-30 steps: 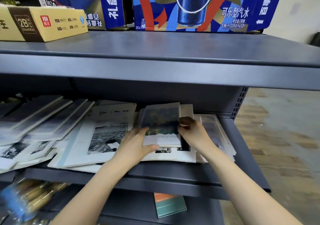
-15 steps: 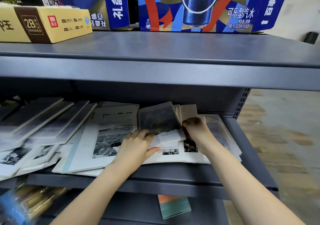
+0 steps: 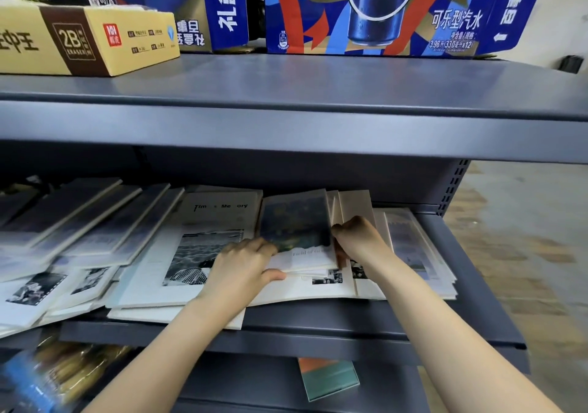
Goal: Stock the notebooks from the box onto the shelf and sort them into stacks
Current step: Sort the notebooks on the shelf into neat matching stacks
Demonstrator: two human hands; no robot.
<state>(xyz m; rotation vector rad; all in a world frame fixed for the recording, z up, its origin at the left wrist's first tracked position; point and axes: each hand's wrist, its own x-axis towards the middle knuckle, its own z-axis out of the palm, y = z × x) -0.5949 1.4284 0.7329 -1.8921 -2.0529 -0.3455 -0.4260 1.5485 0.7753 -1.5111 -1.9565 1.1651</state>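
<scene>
The blue notebook (image 3: 296,225) lies tilted on the shelf (image 3: 334,323), right of its centre, atop bigger white notebooks (image 3: 216,253). It looks thin, light and likely floppy, with a slick cover, so it is best taken by the edges. The left hand (image 3: 241,269) pinches its lower left corner, thumb beneath and fingers on top. The right hand (image 3: 359,241) curls round its right edge

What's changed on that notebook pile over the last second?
The small dark-cover notebook, flat a second ago, now tilts up, and the tan notebooks under it fan out at its right. The left hand has closed further over its lower-left corner. The right hand still grips its right edge. The large white notebook and the slanted stacks stayed put.
</scene>
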